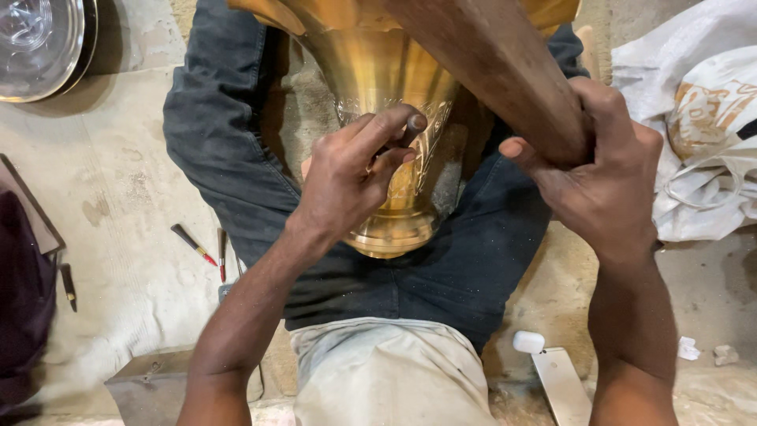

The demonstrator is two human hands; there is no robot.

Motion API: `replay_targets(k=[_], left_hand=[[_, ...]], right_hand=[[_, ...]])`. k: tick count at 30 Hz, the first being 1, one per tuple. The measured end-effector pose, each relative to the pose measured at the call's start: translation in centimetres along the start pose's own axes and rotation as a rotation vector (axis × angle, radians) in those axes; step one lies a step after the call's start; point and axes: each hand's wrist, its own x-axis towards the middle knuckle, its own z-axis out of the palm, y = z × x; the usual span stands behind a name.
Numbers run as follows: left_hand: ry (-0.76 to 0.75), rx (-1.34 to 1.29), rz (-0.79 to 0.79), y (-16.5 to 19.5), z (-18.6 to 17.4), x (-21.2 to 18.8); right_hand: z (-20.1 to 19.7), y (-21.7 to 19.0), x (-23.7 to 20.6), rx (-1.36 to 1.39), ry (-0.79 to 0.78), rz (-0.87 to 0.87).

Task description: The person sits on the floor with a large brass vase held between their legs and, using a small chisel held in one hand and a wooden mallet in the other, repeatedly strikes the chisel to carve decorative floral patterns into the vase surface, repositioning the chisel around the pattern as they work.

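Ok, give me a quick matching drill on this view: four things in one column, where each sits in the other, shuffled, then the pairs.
Things:
1. brass vase
2. wooden mallet
3. white plastic bag
4. steel plate

Places:
A. top left corner of the floor
B. gripped in the right hand
C. between the legs, under the left hand
D. right edge of the view

Pairs: 1-C, 2-B, 3-D, 4-A
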Motion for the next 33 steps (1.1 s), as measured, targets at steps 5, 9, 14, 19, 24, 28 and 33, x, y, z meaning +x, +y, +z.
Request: replay_targets(k=[5, 9, 14, 19, 24, 28, 33], left_hand=[[0.035, -0.012, 0.039, -0.6, 0.1, -0.1], [0.034, -0.071, 0.087, -1.1, 0.4, -0.2], [-0.004, -0.05, 0.028, -1.0, 0.3, -0.4], [0.028, -0.034, 0.054, -0.9, 0.2, -0.4], [0.043, -0.117, 0.048, -1.1, 0.2, -0.1], [0.033, -0.013, 0.041, -1.1, 0.2, 0.1], [0.07, -0.046, 0.095, -1.0, 0.1, 0.2]], right_hand=[[0.2, 0.4, 1.2, -0.187, -0.055, -0.059], [0.2, 0.3, 1.6, -0.338, 0.01, -0.154], [0.0, 1.2, 1.4, -0.095, -0.004, -0.207], [-0.2, 2.1, 2.0, -0.345, -0.157, -0.108], [-0.3, 1.3, 2.1, -0.239, -0.164, -0.083], [-0.6, 0.3, 1.6, -0.336, -0.113, -0.087], [-0.8, 0.1, 1.5, -0.534, -0.171, -0.038]])
